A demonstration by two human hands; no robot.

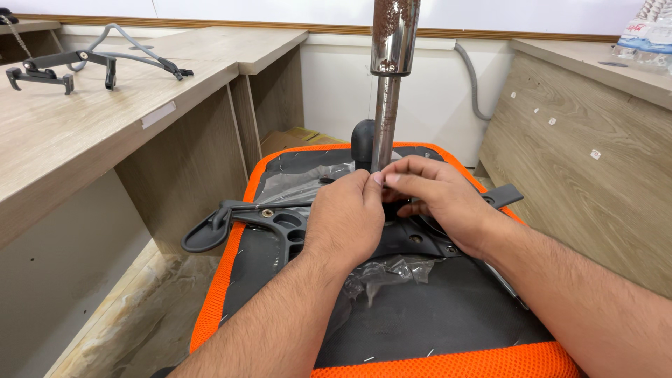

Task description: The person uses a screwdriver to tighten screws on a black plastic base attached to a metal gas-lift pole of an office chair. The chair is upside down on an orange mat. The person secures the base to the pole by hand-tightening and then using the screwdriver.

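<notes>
Fingertips (pixel 378 178) of both hands meet at the base of the chrome gas-lift cylinder (pixel 386 119), pinching something too small to make out. The left hand (pixel 344 218) and right hand (pixel 441 199) touch each other there. The cylinder rises toward twelve o'clock from the black tilt mechanism (pixel 280 225) on the upturned orange-edged seat (pixel 231 276). Clear plastic wrap (pixel 388 271) lies at six o'clock of the hands; a grey chair frame part (pixel 63 66) rests on the desk (pixel 84 133) at ten o'clock.

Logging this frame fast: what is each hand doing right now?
Left hand: fingers pinched shut at the base of the metal gas-lift column.
Right hand: fingers curled at the same column; grip unclear.
</notes>
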